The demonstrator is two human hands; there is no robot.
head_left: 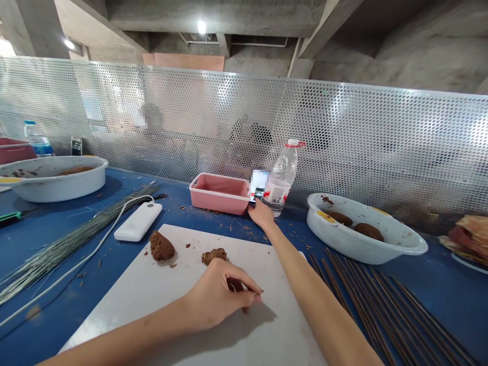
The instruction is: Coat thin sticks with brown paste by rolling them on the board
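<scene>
My left hand (221,295) is over a white board (163,310), its thumb and fingertips pinched together. A small brown bit shows under the fingers; whether it is held I cannot make out. Just behind this hand lies a crumbly brown clay-like lump (214,255), and a larger lump (162,246) sits to its left. My right hand (261,213) is stretched forward, thumb and finger apart, touching the lower part of a lit phone (259,185). The phone stands upright between a pink tray (219,204) and a clear plastic bottle (285,170).
A white basin (320,236) with brown lumps stands right, beside thin dark rods (366,300). On the left are a white power bank (138,222) with a cable, a bundle of thin wires (91,223) and another basin (61,188). A perforated metal screen (183,112) borders the blue table.
</scene>
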